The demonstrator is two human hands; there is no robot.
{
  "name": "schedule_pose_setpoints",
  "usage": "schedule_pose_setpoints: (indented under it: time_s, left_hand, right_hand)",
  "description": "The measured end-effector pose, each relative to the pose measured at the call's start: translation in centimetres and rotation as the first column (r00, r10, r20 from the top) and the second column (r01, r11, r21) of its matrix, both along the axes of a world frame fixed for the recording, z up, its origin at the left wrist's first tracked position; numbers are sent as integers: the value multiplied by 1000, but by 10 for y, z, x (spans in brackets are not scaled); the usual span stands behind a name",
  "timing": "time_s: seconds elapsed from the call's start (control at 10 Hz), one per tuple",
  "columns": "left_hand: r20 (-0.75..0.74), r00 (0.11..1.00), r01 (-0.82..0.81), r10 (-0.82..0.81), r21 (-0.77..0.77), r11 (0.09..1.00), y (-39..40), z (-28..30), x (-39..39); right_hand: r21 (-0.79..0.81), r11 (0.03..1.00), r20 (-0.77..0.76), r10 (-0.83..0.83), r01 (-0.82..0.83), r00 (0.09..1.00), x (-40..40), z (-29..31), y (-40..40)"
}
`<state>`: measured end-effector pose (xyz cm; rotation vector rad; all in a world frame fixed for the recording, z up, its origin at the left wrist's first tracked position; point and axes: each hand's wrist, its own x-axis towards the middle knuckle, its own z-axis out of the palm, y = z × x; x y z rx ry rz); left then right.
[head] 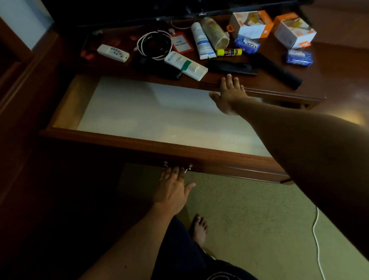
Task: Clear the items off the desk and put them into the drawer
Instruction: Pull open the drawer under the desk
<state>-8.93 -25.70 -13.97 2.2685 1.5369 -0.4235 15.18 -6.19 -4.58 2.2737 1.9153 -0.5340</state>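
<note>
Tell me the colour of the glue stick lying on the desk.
The glue stick is bright yellow-green with a dark label band, seen in the head view.

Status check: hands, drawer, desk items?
Left hand on drawer handle, right hand open, empty, at desk edge. Drawer pulled out, nothing inside. All items on desk; black remote nearest right hand. Nothing blocking.

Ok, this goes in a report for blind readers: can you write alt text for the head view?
An empty drawer stands pulled open, the left hand at its handle and the right hand open at the desk edge. Remotes, tubes, boxes and a coiled cable clutter the desk.
</note>
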Motion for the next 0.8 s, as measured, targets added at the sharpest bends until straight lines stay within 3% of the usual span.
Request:
schedule_pose_setpoints:
  time_s: [0.8]
  left_hand:
    - [-33, 999, 3, -3, -11, 1000, -46, 7, -13]
  right_hand:
    - [-20, 1000, 18, 17, -17, 1000, 1, 3, -9]
